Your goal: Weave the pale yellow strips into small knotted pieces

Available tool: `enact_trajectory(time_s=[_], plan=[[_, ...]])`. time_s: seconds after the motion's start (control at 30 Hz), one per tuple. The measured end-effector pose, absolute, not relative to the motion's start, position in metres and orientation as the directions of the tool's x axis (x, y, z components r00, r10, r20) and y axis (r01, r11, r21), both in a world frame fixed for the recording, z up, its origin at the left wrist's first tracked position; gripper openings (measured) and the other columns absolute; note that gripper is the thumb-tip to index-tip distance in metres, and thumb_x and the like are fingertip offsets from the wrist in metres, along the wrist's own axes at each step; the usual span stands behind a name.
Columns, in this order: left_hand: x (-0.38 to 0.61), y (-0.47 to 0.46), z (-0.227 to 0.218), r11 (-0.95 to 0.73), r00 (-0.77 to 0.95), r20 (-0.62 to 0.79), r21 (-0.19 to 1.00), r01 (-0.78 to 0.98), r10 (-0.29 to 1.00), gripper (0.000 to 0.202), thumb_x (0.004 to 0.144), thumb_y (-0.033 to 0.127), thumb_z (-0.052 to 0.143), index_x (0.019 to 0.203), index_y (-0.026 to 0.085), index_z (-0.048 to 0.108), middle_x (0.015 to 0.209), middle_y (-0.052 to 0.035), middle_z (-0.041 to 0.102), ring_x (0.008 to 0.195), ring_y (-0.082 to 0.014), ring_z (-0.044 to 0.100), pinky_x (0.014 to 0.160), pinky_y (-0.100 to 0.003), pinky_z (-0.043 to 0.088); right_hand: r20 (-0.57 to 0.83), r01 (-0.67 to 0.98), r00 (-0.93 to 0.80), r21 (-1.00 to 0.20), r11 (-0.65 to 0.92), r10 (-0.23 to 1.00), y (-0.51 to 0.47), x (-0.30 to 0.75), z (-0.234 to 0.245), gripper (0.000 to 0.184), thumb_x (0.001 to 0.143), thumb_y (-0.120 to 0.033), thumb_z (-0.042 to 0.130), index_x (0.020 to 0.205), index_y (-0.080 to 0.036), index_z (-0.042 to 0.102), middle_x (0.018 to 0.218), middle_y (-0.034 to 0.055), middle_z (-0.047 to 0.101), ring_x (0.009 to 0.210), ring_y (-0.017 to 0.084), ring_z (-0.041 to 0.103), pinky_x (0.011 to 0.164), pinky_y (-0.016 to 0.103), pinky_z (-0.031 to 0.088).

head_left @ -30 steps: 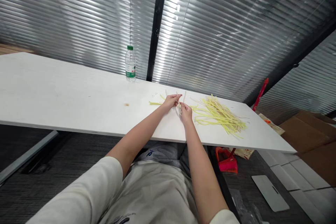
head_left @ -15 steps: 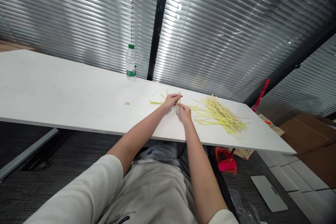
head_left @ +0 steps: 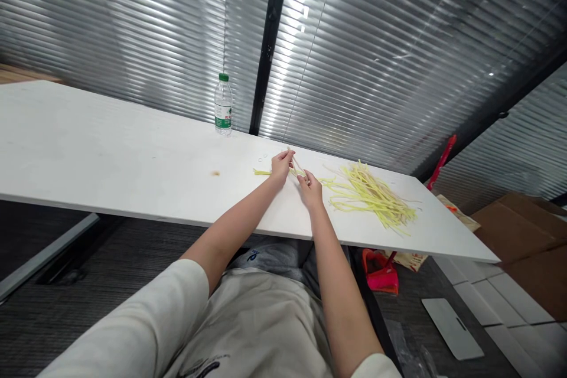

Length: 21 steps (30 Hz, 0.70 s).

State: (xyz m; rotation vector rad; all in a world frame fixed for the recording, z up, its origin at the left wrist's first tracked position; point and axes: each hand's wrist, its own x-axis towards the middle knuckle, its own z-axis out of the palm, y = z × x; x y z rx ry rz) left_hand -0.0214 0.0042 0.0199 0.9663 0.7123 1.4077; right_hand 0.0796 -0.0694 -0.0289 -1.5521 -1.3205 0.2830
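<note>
A thin pale strand (head_left: 298,163), perhaps a pipe cleaner, runs slanting between my two hands above the white table (head_left: 110,147). My left hand (head_left: 281,168) is closed in a pinch on its upper end, with a short tip poking out past the fingers. Lower and to the right, my right hand (head_left: 311,189) has its fingers closed around the other end. Yellow strands (head_left: 262,172) stick out to the left from behind my left hand. To the right of my hands lies a loose pile of yellow and pale strands (head_left: 374,195).
A water bottle with a green cap (head_left: 223,106) stands upright at the table's back edge. Small clear rings (head_left: 263,157) lie left of my hands. Blinds (head_left: 376,59) rise behind the table. Cardboard boxes (head_left: 518,230) and a red dustpan (head_left: 380,271) are off to the right.
My hands have drawn apart: the left has shifted left, the right slightly down. The pale strand now spans the gap between them. The pile and the bottle stay in place.
</note>
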Motion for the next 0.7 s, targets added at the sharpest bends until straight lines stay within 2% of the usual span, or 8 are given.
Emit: enact_trajectory(time_s=[0.1,0.27,0.5,0.7], plan=[[-0.021,0.005,0.019,-0.101,0.063,0.15,0.869,-0.484,0.987,0.017,0.073,0.029,0.06,0.076,0.013,0.065,0.054,0.0029,0.046,0.05,-0.0065,0.043,0.051,-0.02,0.035,0.413,0.635,0.335,-0.763,0.121,0.846,-0.072,0.078,-0.026,0.054,0.078,-0.054,0.047,0.119,-0.018,0.054,0.077,0.0006,0.061,0.065,0.013,0.051,0.065,0.025,0.04],[-0.021,0.005,0.018,-0.11,0.028,0.141,0.865,-0.49,0.99,0.016,0.073,0.028,0.061,0.074,0.013,0.065,0.055,0.0026,0.046,0.053,-0.0069,0.043,0.053,-0.02,0.036,0.422,0.767,0.255,-0.637,0.083,0.87,-0.076,0.074,-0.02,0.048,0.082,-0.049,0.044,0.119,-0.02,0.055,0.089,0.0037,0.065,0.08,0.018,0.057,0.074,0.027,0.04],[-0.022,0.003,0.021,-0.065,0.036,0.095,0.865,-0.498,0.995,0.015,0.073,0.028,0.061,0.075,0.014,0.065,0.06,0.0015,0.05,0.055,-0.007,0.045,0.055,-0.02,0.036,0.362,0.847,0.207,-0.531,0.019,0.909,-0.08,0.069,-0.015,0.039,0.086,-0.045,0.041,0.114,-0.024,0.057,0.091,0.0042,0.065,0.078,0.018,0.057,0.069,0.026,0.038],[-0.022,0.004,0.02,-0.028,0.073,0.075,0.862,-0.505,0.995,0.018,0.072,0.031,0.061,0.079,0.015,0.065,0.067,0.0006,0.055,0.057,-0.0066,0.047,0.054,-0.019,0.037,0.43,0.875,0.164,-0.479,0.07,0.888,-0.08,0.069,-0.017,0.033,0.089,-0.036,0.035,0.108,-0.024,0.059,0.088,0.0047,0.065,0.076,0.019,0.055,0.067,0.027,0.037]])
